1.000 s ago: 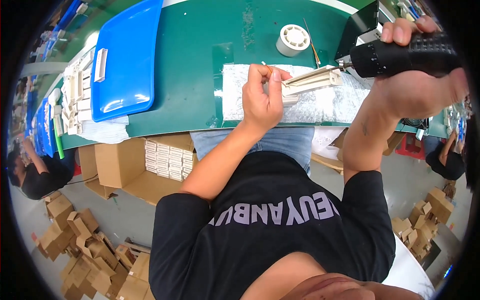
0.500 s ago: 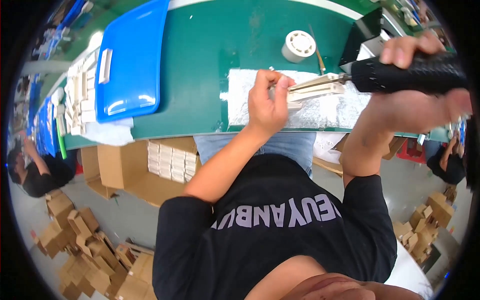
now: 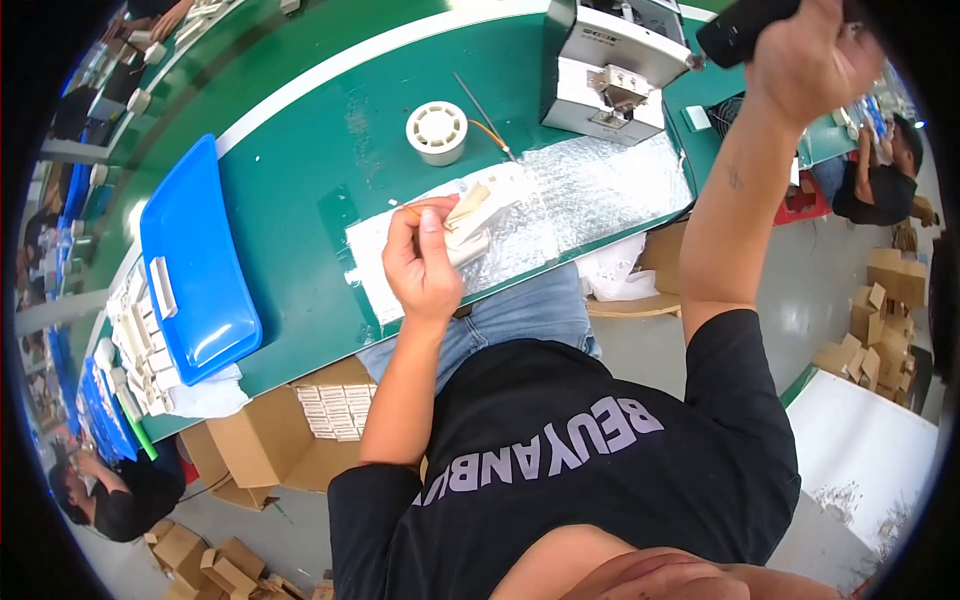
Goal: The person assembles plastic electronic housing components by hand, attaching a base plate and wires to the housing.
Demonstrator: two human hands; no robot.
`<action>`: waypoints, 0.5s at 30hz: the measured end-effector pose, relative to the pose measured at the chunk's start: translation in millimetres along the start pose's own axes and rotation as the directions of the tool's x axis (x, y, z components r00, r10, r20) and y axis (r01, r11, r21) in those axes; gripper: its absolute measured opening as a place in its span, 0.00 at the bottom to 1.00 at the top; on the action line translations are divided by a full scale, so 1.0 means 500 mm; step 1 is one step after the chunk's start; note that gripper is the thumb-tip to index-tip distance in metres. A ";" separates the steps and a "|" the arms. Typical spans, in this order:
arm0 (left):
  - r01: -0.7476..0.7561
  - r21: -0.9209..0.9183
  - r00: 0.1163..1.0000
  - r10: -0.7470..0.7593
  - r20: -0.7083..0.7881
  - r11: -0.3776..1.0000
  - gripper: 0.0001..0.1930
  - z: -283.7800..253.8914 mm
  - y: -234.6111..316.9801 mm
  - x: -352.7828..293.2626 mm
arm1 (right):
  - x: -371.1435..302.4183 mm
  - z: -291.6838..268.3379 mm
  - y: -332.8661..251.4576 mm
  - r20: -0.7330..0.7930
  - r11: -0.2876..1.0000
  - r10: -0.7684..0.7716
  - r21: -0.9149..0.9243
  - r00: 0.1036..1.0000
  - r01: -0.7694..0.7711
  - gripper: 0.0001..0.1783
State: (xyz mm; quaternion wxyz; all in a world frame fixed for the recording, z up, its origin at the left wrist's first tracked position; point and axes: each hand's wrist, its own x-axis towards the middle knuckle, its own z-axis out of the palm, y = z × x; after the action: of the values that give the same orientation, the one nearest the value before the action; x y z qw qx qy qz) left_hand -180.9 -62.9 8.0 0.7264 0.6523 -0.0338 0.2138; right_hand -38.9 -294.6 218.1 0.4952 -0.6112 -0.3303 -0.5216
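Cream-coloured plastic part (image 3: 468, 220), long and narrow, sits in the grip of the left hand (image 3: 425, 262), pinched between the thumb and the curled fingers. Its long axis runs on a slant, from the lower left inside the palm up toward the upper right, where its free end points toward the grey machine (image 3: 612, 62) at the far side of the surface (image 3: 330, 150). The part is held just above a sheet of clear bubble wrap (image 3: 590, 195) that lies across the green surface in front of the person; whether it touches the sheet cannot be told. A thin orange piece shows at the fingertips, beside the part.

The right hand (image 3: 812, 62) is raised high at the upper right, well apart from the part, its grip closed around the handle of a black power screwdriver (image 3: 742, 28). The tool's long axis lies nearly level, its front end pointing left toward the grey machine.

A round white spool (image 3: 437, 131) stands on the surface beyond the bubble wrap, with a thin rod (image 3: 480, 100) lying near it. To the left lies a blue tray (image 3: 192, 265), and past it a row of pale small parts (image 3: 140, 350) along the surface edge. An open cardboard box (image 3: 300, 425) of white pieces sits below the surface by the person's left elbow. 2 other people (image 3: 120, 490) are seated at the edges of the view.
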 end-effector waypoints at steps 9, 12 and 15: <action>-0.061 0.063 0.998 0.062 -0.010 0.996 0.09 0.004 0.007 0.000 | -0.032 0.019 -0.005 0.014 0.956 0.263 0.130 0.965 -0.262 0.15; -0.061 0.065 0.998 0.062 -0.019 0.996 0.09 0.003 0.008 0.000 | -0.057 -0.077 0.038 0.316 0.570 0.473 0.602 0.822 -0.560 0.33; -0.070 0.066 0.997 0.071 -0.017 0.995 0.08 0.008 0.000 0.001 | -0.065 0.047 -0.108 0.173 0.410 0.452 0.831 0.875 -0.376 0.30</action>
State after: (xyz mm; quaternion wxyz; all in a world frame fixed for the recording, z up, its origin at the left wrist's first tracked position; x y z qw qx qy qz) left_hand -179.7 -66.5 8.5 0.6969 0.6721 -0.0428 0.2467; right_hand -89.1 -252.8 201.6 0.8529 -0.3339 -0.3590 -0.1794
